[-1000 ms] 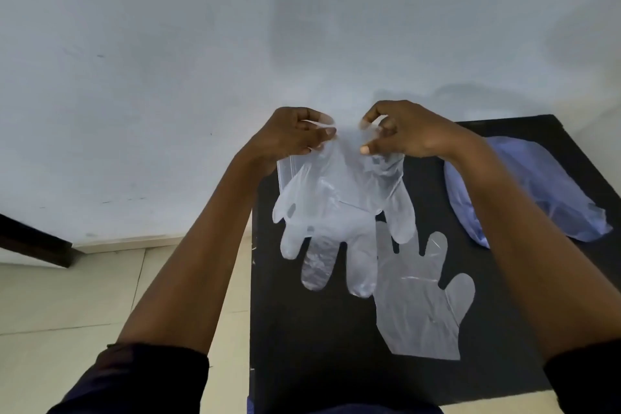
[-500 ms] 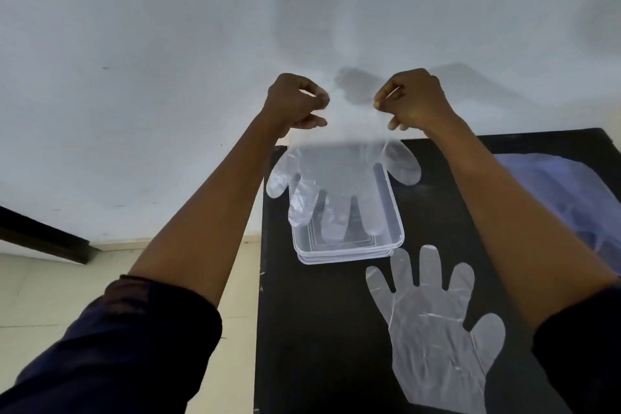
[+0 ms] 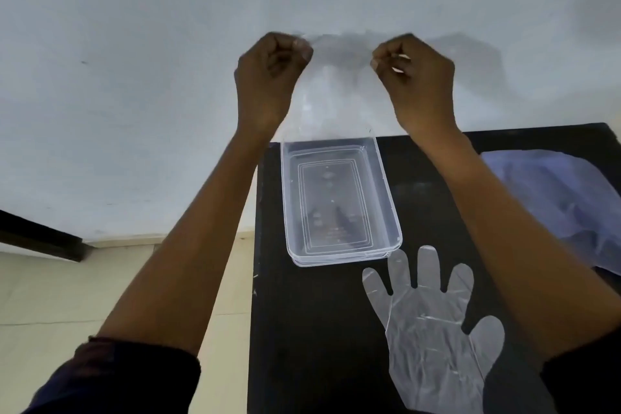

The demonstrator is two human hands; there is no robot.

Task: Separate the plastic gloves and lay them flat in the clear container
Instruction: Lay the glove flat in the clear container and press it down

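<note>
My left hand and my right hand are raised in front of the white wall, each pinching a top corner of a see-through plastic glove. The glove hangs between them as a faint film, its lower end near the far rim of the clear container. That rectangular container stands on the black table with nothing visible inside. A second plastic glove lies flat, fingers spread, on the table just in front of the container, under my right forearm.
A crumpled blue plastic bag lies at the table's right side. The table's left edge drops to a beige tiled floor. A dark beam runs along the wall at the left.
Both hands have risen and moved apart with the glove stretched between them. The glove has lifted from over the container, whose inside now shows in full.
</note>
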